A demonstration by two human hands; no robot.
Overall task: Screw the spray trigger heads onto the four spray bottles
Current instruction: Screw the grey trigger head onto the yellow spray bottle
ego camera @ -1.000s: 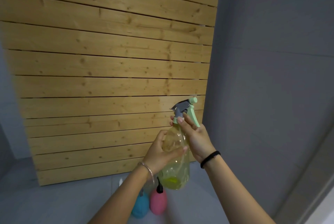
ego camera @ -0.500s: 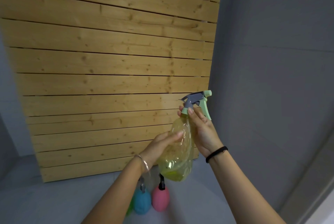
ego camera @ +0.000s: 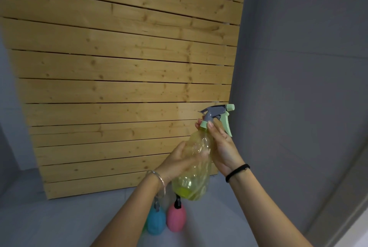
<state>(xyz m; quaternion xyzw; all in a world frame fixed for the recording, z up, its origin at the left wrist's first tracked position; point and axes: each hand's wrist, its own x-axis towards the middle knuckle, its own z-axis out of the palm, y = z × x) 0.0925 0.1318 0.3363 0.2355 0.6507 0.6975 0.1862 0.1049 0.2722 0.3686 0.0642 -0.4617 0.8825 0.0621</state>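
Note:
I hold a clear yellow spray bottle (ego camera: 196, 169) up in front of me, tilted slightly. My left hand (ego camera: 179, 162) wraps around its body from the left. My right hand (ego camera: 220, 145) grips the neck, with fingertips on the pale green collar of the grey and green trigger head (ego camera: 218, 115), which sits on top of the bottle. Below, on the grey floor, a blue bottle (ego camera: 156, 220) and a pink bottle (ego camera: 176, 218) stand side by side, each with a dark top. My left forearm hides part of the blue one.
A tall panel of horizontal wooden slats (ego camera: 119, 67) leans or stands straight ahead. A grey wall (ego camera: 298, 87) runs along the right. A sliver of green shows left of the blue bottle, mostly hidden by my arm.
The yellow bottle and both hands have shifted up and to the right in view. My left fingers have slid around the bottle's body while the right stays at the collar.

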